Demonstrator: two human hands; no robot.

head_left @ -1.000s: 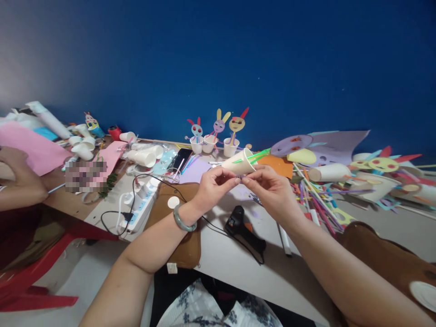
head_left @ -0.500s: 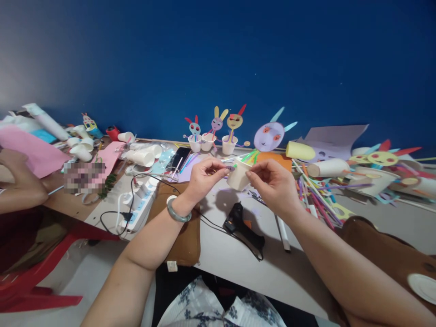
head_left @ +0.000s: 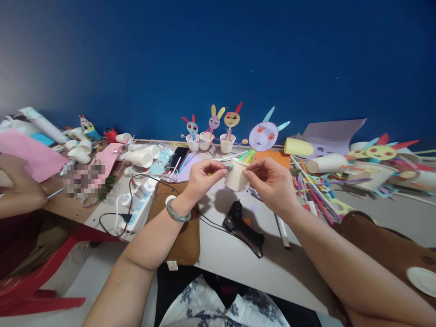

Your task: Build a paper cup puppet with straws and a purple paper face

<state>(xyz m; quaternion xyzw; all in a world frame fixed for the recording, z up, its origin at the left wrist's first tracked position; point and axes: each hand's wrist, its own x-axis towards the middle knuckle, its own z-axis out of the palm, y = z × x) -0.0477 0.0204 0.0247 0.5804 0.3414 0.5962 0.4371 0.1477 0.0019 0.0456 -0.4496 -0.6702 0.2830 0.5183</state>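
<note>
Between my two hands a white paper cup (head_left: pixel 236 176) is held above the table. Green and yellow strips rise from it to a round purple paper face (head_left: pixel 263 136) with light blue ears. The fingers of my right hand (head_left: pixel 270 181) pinch the cup's right side. My left hand (head_left: pixel 206 179) is closed at the left side, its fingertips on a small purple piece (head_left: pixel 230 168) with a bit of green by the cup wall. Below the cup lies a black glue gun (head_left: pixel 242 227).
Three small cup figures (head_left: pixel 227 142) stand by the blue wall. A power strip (head_left: pixel 140 206) and brown pouch (head_left: pixel 184 227) lie left. Colored sticks (head_left: pixel 318 195) and paper rolls (head_left: pixel 327 163) lie right. Another person's arm (head_left: pixel 20 186) is at the far left.
The view has shifted slightly. The cup and purple face have moved a little to the left in view, with both hands still at the cup.
</note>
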